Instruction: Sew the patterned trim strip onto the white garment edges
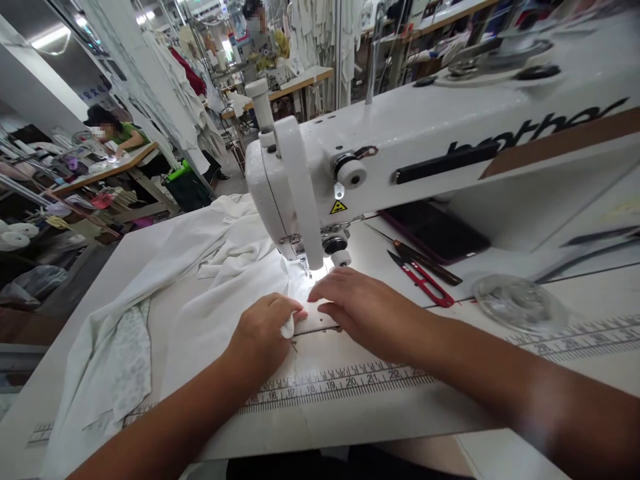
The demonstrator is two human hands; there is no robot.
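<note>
White fabric (215, 300) spreads over the left side of the sewing table and runs under the needle of a white sewing machine (310, 173). Just in front of the presser foot (307, 269), my left hand (265, 327) is closed, pinching a small fold of the fabric between thumb and fingers. My right hand (355, 303) hovers beside the needle area, fingers bent and apart, with a gap between thumb and forefinger. Nothing shows in it. The needle lamp lights the cloth brightly, washing out detail there.
Right of the needle lie red thread snips (425, 283), a dark-handled awl (425, 262) and a phone (440, 230). A clear bobbin dish (517, 303) sits further right. A printed ruler (350, 383) runs along the front edge. Co-workers sit at machines behind.
</note>
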